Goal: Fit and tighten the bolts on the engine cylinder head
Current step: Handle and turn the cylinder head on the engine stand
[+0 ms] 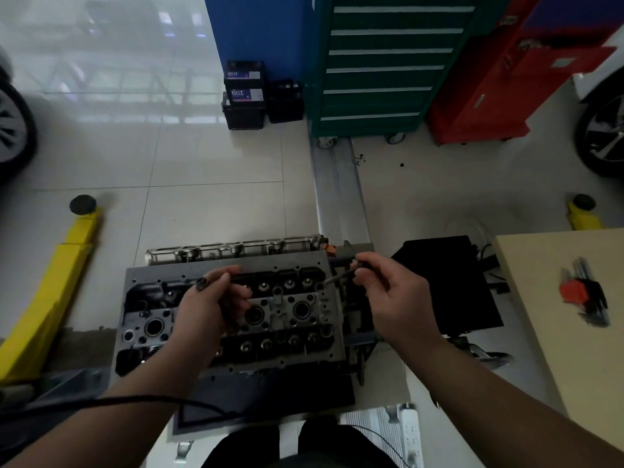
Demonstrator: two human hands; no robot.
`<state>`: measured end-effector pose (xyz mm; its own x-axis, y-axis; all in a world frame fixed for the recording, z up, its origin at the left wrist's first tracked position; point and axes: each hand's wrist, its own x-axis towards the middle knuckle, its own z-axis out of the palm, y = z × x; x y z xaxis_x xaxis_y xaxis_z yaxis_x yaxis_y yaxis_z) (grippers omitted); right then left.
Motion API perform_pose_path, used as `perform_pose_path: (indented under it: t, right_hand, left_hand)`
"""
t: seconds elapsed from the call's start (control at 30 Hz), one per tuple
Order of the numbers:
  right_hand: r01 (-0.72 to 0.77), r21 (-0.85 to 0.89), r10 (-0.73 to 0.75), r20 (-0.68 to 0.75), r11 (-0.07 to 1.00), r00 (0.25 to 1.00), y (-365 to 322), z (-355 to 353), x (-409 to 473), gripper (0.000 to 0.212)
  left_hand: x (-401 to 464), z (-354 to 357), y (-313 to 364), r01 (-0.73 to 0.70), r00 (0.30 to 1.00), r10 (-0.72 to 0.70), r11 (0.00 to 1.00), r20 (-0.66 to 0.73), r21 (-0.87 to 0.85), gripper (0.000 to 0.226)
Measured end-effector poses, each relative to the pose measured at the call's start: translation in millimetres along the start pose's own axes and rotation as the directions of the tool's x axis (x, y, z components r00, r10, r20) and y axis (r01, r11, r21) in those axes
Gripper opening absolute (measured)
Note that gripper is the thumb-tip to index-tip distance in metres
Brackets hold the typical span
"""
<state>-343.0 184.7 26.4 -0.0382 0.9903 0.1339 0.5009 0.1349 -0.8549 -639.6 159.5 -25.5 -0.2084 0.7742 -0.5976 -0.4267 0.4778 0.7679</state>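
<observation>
Head view, one frame.

Cylinder head [233, 319] — centre, on a grey stand low over the tiled floor, spark-plug wells and valve gear facing up.

Left hand [209, 305] — over the head's middle, fingers curled round several dark bolts [202, 284]; one bolt's round end pokes out by the thumb.

Right hand [391, 295] — over the head's right end, thumb and fingers pinching a single long bolt [339, 276], tilted, tip pointing down-left at a hole near the far-right corner. Whether tip is in the hole: can't tell.

Hex key set [584, 295] — red holder, dark keys fanned, on a beige table [553, 332] at right, well apart from both hands.

Black case [449, 285] — on floor betw. head and table.

Yellow lift arm [50, 282] — left, w/ black round pad at far end; second one at far right.

Green drawer cabinet [388, 62] — rear, on castors; red cabinet [499, 79] beside it at right.

Batteries [244, 96] — black, stacked, against a blue panel at rear.

Power strip [412, 434] — white, on floor bottom right.
</observation>
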Motion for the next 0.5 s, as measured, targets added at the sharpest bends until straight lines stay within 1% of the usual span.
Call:
perform_pose_path:
  t: [0.07,0.17,0.23,0.3,0.43,0.5]
  right_hand:
    - [0.054,-0.055,-0.054,0.001,0.997,0.999,-2,10,8,0.024]
    - [0.116,-0.157,-0.109,0.057,0.981,0.992,-1,25,14,0.026]
    - [0.166,-0.249,-0.143,0.107,0.954,0.984,2,32,13,0.025]
    - [0.211,-0.318,-0.180,0.124,0.924,0.976,5,37,11,0.022]
    - [0.258,-0.376,-0.235,0.108,0.890,0.966,4,42,11,0.021]
    - [0.290,-0.372,-0.260,0.129,0.882,0.957,1,45,11,0.023]
  left_hand:
    - [2,0,-3,-0.011,1.000,0.011,0.999,0.013,0.034,0.027]
    - [0,3,-4,-0.052,0.998,0.049,0.992,0.025,0.116,0.028]
    - [-2,6,-2,-0.059,0.998,0.058,0.992,0.013,0.114,0.028]
    - [-5,7,-1,-0.067,0.998,0.068,0.992,-0.001,0.104,0.029]
    - [-8,7,-3,-0.091,0.996,0.092,0.990,-0.006,0.104,0.028]
    - [-9,8,-4,-0.099,0.995,0.100,0.989,0.001,0.112,0.027]
